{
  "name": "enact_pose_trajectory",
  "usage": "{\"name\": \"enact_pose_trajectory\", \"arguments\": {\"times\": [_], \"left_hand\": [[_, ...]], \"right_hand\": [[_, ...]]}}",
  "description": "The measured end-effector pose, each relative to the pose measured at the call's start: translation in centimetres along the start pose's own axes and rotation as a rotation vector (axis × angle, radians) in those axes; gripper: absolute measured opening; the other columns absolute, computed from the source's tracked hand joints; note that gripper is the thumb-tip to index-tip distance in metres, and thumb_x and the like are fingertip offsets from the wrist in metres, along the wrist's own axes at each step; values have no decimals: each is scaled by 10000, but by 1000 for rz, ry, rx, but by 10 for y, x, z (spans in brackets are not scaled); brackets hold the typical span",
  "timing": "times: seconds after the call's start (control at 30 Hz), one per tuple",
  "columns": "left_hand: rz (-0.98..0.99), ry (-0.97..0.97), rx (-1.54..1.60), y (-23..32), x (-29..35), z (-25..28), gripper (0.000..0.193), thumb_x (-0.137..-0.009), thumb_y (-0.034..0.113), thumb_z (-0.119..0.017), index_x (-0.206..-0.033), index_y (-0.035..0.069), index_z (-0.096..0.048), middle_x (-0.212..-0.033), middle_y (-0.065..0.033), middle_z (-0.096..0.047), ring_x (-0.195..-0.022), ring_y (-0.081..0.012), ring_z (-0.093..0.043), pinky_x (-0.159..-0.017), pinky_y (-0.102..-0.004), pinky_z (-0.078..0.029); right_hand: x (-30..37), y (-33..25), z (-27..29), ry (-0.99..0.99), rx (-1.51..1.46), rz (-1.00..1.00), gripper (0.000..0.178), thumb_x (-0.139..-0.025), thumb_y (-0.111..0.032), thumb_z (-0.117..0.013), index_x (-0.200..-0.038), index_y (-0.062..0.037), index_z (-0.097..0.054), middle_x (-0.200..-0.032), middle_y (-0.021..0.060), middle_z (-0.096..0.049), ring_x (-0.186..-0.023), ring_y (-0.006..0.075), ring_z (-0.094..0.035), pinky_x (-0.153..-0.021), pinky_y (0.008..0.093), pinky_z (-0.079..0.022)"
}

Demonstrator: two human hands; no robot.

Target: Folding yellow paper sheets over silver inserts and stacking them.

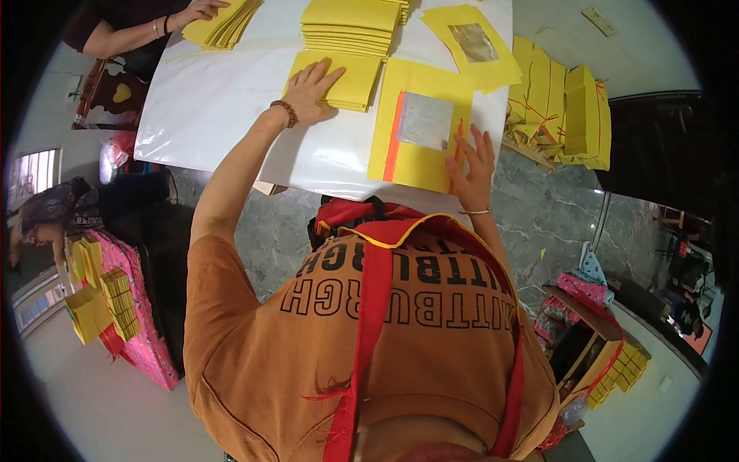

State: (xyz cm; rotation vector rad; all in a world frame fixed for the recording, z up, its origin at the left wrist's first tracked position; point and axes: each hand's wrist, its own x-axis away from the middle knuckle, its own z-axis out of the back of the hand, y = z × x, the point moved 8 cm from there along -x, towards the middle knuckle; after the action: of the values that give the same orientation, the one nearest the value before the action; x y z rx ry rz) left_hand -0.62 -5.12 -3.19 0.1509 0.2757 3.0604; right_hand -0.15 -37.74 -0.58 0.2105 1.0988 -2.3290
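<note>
My left hand (309, 94) lies flat with spread fingers on a pile of folded yellow paper (356, 83); a beaded bracelet circles that wrist. A taller pile of folded yellow paper (345, 31) stands just beyond it. To the right, a flat yellow sheet (419, 77) lies near the table's front edge. It bears a silver square (427, 122) and an orange strip (395, 138) down its left side. My right hand (471, 168) rests on the sheet's right edge, fingers apart, partly covering a second orange strip. Neither hand grips anything.
More yellow sheets with a silver square (473, 42) lie at the far right of the white-covered table (200, 115). Another person's hand (202, 11) touches fanned yellow papers (223, 27) at the far left. Tied yellow bundles (539, 108) stand right of the table. Yellow stacks (119, 300) sit at left.
</note>
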Motion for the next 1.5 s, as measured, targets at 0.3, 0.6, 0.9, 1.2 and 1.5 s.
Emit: {"name": "enact_pose_trajectory", "arguments": {"times": [0.3,0.6,0.9,1.2,1.5], "left_hand": [[-325,400,290,89,42,54,549,-658,17,-519,-1201,94,-510,-1177,-162,-514,-1043,-337,-494,-835,-440,-426],[-476,222,96,172,82,24,364,-753,211,-641,-1066,39,-573,-1040,-90,-546,-1009,-243,-480,-811,-346,-402],[-465,233,407,154,65,29,170,-821,159,-603,-929,32,-634,-757,-96,-614,-680,-218,-589,-606,-307,-470],[-12,-100,847,115,41,-3,228,-876,201,-550,-944,3,-640,-701,-110,-611,-576,-170,-561,-559,-298,-449],[50,-226,961,111,37,-8,225,-883,189,-546,-914,-16,-633,-650,-15,-561,-578,-74,-500,-541,-234,-420]], "right_hand": [[-8,0,-18,-133,43,70,309,-770,-292,-645,-1053,-167,-634,-1299,77,-476,-1275,327,-336,-988,450,-282],[-13,12,-28,-207,-232,6,225,-813,-217,-619,-1014,-120,-648,-1179,62,-579,-1253,306,-382,-1009,375,-324],[-10,42,-33,-197,-683,-212,292,-934,-218,-432,-1018,-27,-637,-1124,67,-596,-1244,238,-345,-1042,358,-272],[-11,37,-30,-182,-652,-164,510,-974,-354,-238,-1032,-24,-622,-1126,86,-585,-1250,234,-337,-1055,346,-235],[-1,62,-44,-130,-810,-327,429,-978,-288,-301,-1111,11,-578,-1265,149,-460,-1220,244,-389,-1029,324,-274]]}}
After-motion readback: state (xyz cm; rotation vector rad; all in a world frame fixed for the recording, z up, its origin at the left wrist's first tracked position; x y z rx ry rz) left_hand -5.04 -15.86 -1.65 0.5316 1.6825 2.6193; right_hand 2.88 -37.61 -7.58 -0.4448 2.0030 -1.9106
